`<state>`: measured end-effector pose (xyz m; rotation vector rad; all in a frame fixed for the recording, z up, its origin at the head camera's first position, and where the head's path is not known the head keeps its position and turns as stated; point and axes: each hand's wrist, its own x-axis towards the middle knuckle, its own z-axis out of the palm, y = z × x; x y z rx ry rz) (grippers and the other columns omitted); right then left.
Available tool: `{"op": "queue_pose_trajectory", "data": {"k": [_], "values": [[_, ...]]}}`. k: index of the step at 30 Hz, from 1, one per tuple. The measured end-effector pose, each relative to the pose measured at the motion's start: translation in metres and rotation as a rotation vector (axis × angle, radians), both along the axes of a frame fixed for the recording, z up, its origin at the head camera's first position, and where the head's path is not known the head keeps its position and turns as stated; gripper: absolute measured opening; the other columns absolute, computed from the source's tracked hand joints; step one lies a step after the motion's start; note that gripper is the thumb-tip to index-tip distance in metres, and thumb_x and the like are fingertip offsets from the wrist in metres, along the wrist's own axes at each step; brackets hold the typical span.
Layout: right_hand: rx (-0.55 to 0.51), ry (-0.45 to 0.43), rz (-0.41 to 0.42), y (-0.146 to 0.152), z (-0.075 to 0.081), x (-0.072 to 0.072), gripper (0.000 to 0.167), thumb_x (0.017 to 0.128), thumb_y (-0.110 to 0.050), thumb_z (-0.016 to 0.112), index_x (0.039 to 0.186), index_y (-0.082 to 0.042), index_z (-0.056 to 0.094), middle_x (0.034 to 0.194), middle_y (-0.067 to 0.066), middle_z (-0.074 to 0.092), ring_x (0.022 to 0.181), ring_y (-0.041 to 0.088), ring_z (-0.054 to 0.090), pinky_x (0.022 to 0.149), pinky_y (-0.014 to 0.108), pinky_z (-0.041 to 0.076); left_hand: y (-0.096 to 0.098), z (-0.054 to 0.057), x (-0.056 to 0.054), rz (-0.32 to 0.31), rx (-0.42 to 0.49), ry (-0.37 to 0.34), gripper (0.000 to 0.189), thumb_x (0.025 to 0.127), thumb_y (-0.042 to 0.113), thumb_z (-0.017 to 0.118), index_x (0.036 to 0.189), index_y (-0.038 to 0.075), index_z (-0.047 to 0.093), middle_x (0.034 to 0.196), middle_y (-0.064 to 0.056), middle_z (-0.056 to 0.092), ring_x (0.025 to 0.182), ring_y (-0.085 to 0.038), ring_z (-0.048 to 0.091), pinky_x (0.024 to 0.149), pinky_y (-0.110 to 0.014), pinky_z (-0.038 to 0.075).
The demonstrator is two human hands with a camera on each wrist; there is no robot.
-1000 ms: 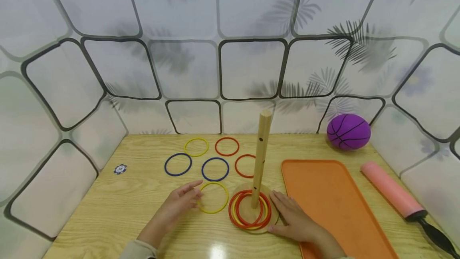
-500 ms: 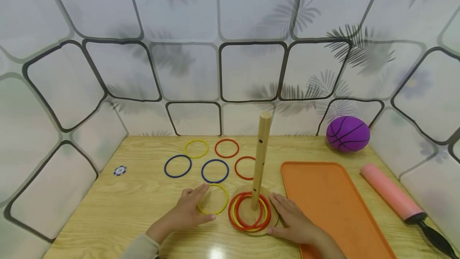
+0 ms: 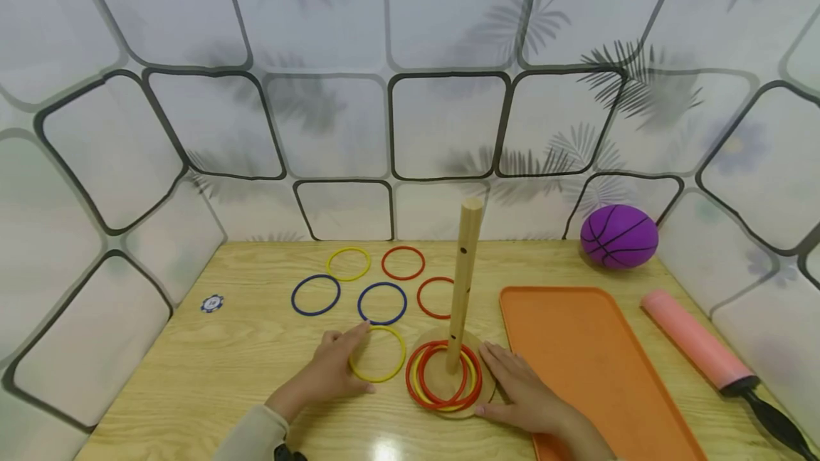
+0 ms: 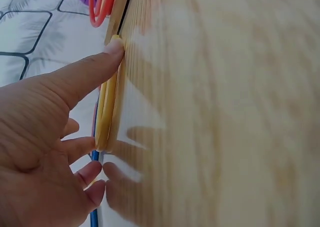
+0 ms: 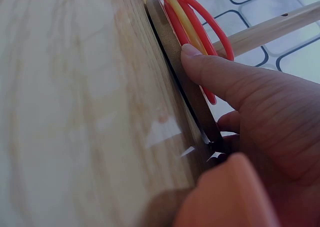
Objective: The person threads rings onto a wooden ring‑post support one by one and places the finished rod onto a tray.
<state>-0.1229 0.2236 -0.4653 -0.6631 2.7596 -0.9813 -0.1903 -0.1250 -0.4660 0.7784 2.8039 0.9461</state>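
Note:
My left hand (image 3: 329, 368) spans a yellow ring (image 3: 403, 356) lying on the table, index fingertip at its far edge and thumb at its near edge. In the left wrist view, the thumb touches the yellow ring (image 4: 106, 114) and a fingertip meets its other end. My right hand (image 3: 522, 393) grips the round base of a wooden peg stand (image 3: 466, 269), thumb and fingers on its right rim. In the right wrist view the thumb presses the base's edge (image 5: 172, 49). Red rings (image 3: 482, 368) and a yellow one lie loosely stacked round the peg.
Behind the left hand lie blue rings (image 3: 406, 303), red rings (image 3: 423, 262) and another yellow ring (image 3: 369, 263). An orange tray (image 3: 570, 340) is on the right, with a purple ball (image 3: 618, 237) and pink pump (image 3: 698, 340) beyond. A chip (image 3: 212, 303) lies left.
My left hand has turned and moved right, its index finger and thumb coming round the near yellow ring. The right hand stays on the stand's base.

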Motion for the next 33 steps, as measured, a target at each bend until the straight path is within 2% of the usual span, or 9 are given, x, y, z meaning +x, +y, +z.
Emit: {"op": "queue_pose_trajectory", "data": {"k": [3, 5, 9, 14, 17, 21, 23, 27, 33], "values": [[0.0, -0.003, 0.001, -0.0006, -0.0004, -0.0003, 0.092, 0.084, -0.05, 0.065, 0.148, 0.001, 0.025, 0.151, 0.025, 0.022, 0.138, 0.045, 0.017, 0.102, 0.011, -0.012, -0.0006, -0.0017, 0.0, 0.026, 0.015, 0.001, 0.1, 0.061, 0.032, 0.089, 0.144, 0.006, 0.039, 0.137, -0.011, 0.05, 0.109, -0.033, 0.038, 0.09, -0.052, 0.037], [-0.002, -0.016, 0.001, -0.0002, 0.0002, -0.0006, 0.092, 0.084, -0.05, 0.065, 0.148, 0.001, 0.024, 0.151, 0.025, 0.021, 0.138, 0.046, 0.016, 0.1, 0.008, -0.013, 0.0002, -0.0025, -0.0007, 0.037, 0.02, 0.001, 0.1, 0.061, 0.032, 0.089, 0.144, 0.007, 0.039, 0.136, -0.01, 0.051, 0.108, -0.032, 0.038, 0.089, -0.05, 0.037], [-0.01, -0.038, -0.004, 0.0, 0.0014, -0.0007, 0.092, 0.084, -0.05, 0.065, 0.149, 0.0, 0.023, 0.152, 0.025, 0.019, 0.138, 0.045, 0.014, 0.109, 0.028, -0.009, 0.0011, -0.0033, -0.0011, 0.058, 0.029, 0.004, 0.098, 0.061, 0.032, 0.089, 0.143, 0.007, 0.041, 0.137, -0.01, 0.051, 0.108, -0.03, 0.038, 0.09, -0.049, 0.036], [-0.009, -0.045, -0.006, -0.0006, 0.0022, -0.0008, 0.092, 0.084, -0.05, 0.066, 0.149, 0.0, 0.023, 0.152, 0.025, 0.019, 0.139, 0.045, 0.014, 0.108, 0.052, 0.001, 0.0015, -0.0031, -0.0009, 0.052, 0.034, 0.024, 0.097, 0.061, 0.031, 0.089, 0.143, 0.007, 0.042, 0.139, -0.011, 0.049, 0.108, -0.03, 0.038, 0.09, -0.049, 0.035], [-0.006, -0.04, -0.005, -0.0008, 0.0021, -0.001, 0.092, 0.084, -0.05, 0.066, 0.148, 0.001, 0.024, 0.152, 0.026, 0.02, 0.139, 0.045, 0.014, 0.108, 0.053, 0.002, 0.0013, -0.0027, -0.0007, 0.042, 0.038, 0.033, 0.097, 0.061, 0.031, 0.089, 0.142, 0.007, 0.042, 0.138, -0.01, 0.049, 0.106, -0.03, 0.039, 0.088, -0.048, 0.036], [-0.01, -0.029, -0.002, -0.0005, 0.0013, -0.0006, 0.092, 0.084, -0.05, 0.065, 0.148, 0.001, 0.024, 0.151, 0.026, 0.021, 0.138, 0.045, 0.015, 0.11, 0.031, -0.008, 0.0014, -0.0031, -0.0012, 0.035, 0.039, 0.04, 0.096, 0.061, 0.031, 0.089, 0.142, 0.008, 0.043, 0.136, -0.008, 0.052, 0.102, -0.026, 0.039, 0.085, -0.044, 0.037], [-0.013, -0.027, -0.002, -0.0004, 0.001, -0.0004, 0.092, 0.084, -0.05, 0.065, 0.148, 0.001, 0.024, 0.151, 0.026, 0.021, 0.138, 0.045, 0.015, 0.109, 0.028, -0.009, 0.0014, -0.0036, -0.0014, 0.03, 0.037, 0.046, 0.096, 0.061, 0.031, 0.089, 0.142, 0.009, 0.043, 0.135, -0.007, 0.053, 0.101, -0.026, 0.039, 0.084, -0.043, 0.037], [-0.003, -0.016, -0.001, -0.0007, 0.0016, -0.0003, 0.092, 0.084, -0.05, 0.066, 0.148, 0.001, 0.025, 0.151, 0.025, 0.022, 0.138, 0.045, 0.017, 0.11, 0.05, 0.0, 0.0007, -0.0042, -0.0014, 0.018, 0.031, 0.064, 0.093, 0.062, 0.031, 0.088, 0.142, 0.009, 0.044, 0.134, -0.007, 0.054, 0.101, -0.026, 0.039, 0.082, -0.044, 0.037], [0.004, -0.016, -0.005, -0.0016, 0.0034, 0.0, 0.093, 0.083, -0.051, 0.066, 0.148, 0.001, 0.025, 0.151, 0.025, 0.022, 0.138, 0.045, 0.017, 0.107, 0.058, 0.004, -0.0001, -0.0045, -0.0008, 0.019, 0.044, 0.03, 0.09, 0.066, 0.03, 0.086, 0.142, 0.008, 0.043, 0.138, -0.009, 0.05, 0.107, -0.028, 0.038, 0.088, -0.047, 0.036]]}}
